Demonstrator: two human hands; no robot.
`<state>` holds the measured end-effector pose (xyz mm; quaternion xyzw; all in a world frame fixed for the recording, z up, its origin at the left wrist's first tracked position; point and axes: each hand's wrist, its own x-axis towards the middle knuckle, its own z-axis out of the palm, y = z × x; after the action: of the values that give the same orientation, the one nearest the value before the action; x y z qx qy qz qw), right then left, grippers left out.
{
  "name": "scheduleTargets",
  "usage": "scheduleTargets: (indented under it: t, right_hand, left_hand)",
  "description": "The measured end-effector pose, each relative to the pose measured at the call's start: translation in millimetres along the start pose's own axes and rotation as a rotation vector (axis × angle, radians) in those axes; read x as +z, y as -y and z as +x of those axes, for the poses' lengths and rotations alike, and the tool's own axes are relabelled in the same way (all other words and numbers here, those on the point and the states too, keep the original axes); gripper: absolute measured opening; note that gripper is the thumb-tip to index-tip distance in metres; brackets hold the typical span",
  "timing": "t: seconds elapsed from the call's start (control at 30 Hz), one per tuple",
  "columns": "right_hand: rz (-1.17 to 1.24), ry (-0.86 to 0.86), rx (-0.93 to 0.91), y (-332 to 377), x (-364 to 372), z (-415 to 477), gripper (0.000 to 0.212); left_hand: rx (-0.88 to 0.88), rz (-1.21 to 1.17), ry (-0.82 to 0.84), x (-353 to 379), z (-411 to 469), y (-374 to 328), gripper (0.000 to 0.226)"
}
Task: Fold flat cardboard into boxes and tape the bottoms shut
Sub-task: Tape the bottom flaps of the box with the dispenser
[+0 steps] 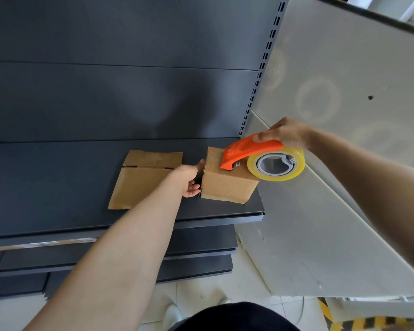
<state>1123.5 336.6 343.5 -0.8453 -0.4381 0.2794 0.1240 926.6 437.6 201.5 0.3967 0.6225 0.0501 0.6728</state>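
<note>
A small folded brown cardboard box point(227, 185) stands near the right end of a dark grey shelf point(58, 177). My left hand point(189, 179) holds the box's left side, thumb on its upper edge. My right hand point(286, 134) grips an orange tape dispenser point(246, 151) carrying a roll of clear yellowish tape point(276, 164). The dispenser's front end rests on the top face of the box. Flat cardboard point(141, 180) lies on the shelf just left of the box, partly under my left forearm.
The shelf's front edge point(201, 222) ends at the right close to the box. A dark back panel point(129, 80) rises behind. A light grey board point(344, 91) leans at the right. Lower shelves point(196, 259) and a tiled floor lie below.
</note>
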Motion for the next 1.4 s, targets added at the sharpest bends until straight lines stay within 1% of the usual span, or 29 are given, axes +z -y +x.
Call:
scheduleTargets:
  t: [0.07,0.1,0.17,0.2,0.23,0.27,0.33,0.37,0.43,0.53,0.67,0.8,0.97,1.17,1.2,1.3,1.4]
  right_hand:
    - [0.012,-0.004,0.004,-1.1,0.0,0.0,0.049]
    - [0.013,-0.006,0.005,-1.4,0.6,0.2,0.05]
    - [0.017,-0.012,0.005,-1.7,1.7,1.1,0.051]
    - [0.023,-0.017,0.001,-1.7,1.9,1.3,0.051]
    - [0.031,-0.02,-0.003,-2.1,2.0,1.7,0.051]
    - [0.039,-0.021,-0.004,-2.8,1.9,2.3,0.051]
    - [0.049,-0.011,0.002,-3.9,1.7,3.0,0.051]
    - [0.051,-0.004,0.003,-3.8,1.6,3.3,0.05]
    - [0.052,0.005,0.001,-3.4,1.2,4.9,0.049]
    - [0.049,0.006,-0.003,-5.7,-0.5,4.9,0.048]
    - [0.078,0.024,-0.021,-12.4,-3.3,4.2,0.05]
    - [0.061,0.042,-0.045,-23.7,-8.1,1.4,0.044]
    - [0.002,0.02,-0.004,-62.1,-31.5,-9.1,0.051]
    - [0.035,-0.034,0.046,-114.5,-67.5,-34.7,0.076]
    - [0.038,-0.038,0.041,-119.0,-69.2,-37.2,0.073]
    - [0.023,-0.033,0.015,-123.9,-72.9,-39.6,0.052]
    - [-0.017,-0.012,0.015,-124.3,-81.0,-41.4,0.054]
  left_hand:
    - [0.016,-0.031,-0.016,3.5,5.8,5.4,0.048]
    - [0.045,-0.055,-0.047,5.9,5.5,6.8,0.042]
    - [0.207,-0.015,-0.188,9.0,9.3,4.6,0.018]
    - [0.316,0.023,-0.246,9.8,11.2,2.8,0.019]
    - [0.407,0.05,-0.273,11.4,10.3,0.5,0.024]
    - [0.488,0.044,-0.269,12.7,6.3,-2.6,0.025]
    - [0.617,0.024,-0.245,15.8,-2.4,-10.4,0.019]
    - [0.681,0.043,-0.228,18.0,-6.5,-15.1,0.021]
    - [0.775,0.152,-0.134,22.7,-8.8,-22.3,0.031]
    - [0.807,0.3,-0.015,26.7,-1.9,-18.2,0.034]
    - [0.873,0.395,-0.042,24.4,8.7,-15.0,0.03]
    - [0.899,0.438,-0.049,25.5,10.3,-19.1,0.029]
    - [0.92,0.491,-0.075,25.7,11.2,-20.1,0.029]
    - [0.949,0.536,-0.116,26.3,13.2,-22.0,0.029]
    - [0.956,0.551,-0.12,26.9,13.7,-22.3,0.03]
    - [0.963,0.576,-0.131,26.9,14.1,-21.3,0.03]
    - [0.96,0.589,-0.134,25.7,13.5,-20.7,0.031]
